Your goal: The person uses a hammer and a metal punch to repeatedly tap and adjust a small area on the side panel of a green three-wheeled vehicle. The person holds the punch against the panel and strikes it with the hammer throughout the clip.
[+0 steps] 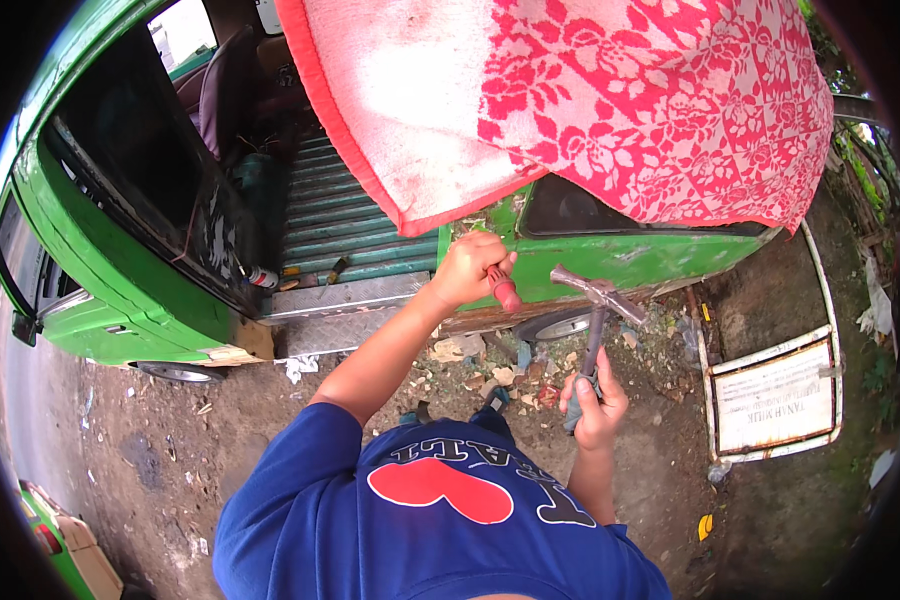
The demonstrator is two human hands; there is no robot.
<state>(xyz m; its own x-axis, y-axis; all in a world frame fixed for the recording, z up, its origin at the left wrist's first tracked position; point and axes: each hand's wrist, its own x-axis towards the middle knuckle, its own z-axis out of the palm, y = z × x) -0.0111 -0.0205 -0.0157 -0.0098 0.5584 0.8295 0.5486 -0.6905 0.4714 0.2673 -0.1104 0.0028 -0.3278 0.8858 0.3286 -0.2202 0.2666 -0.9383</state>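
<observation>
Brown dirt grnd [260, 412] w/ scattered rubble [458, 348], white litter [300, 368] & yel. scrap [705, 526] on R side

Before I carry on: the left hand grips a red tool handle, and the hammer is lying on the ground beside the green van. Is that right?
Not quite: the hammer is not on the ground; the right hand holds it by its handle, as the head view shows. The left hand does grip a red tool handle, beside the green van.

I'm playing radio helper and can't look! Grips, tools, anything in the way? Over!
Left grip: closed around red tool. Right grip: holding hammer, clear of that tool. Patterned blanket drapes over green van near left grip, possibly obstructing.
</observation>
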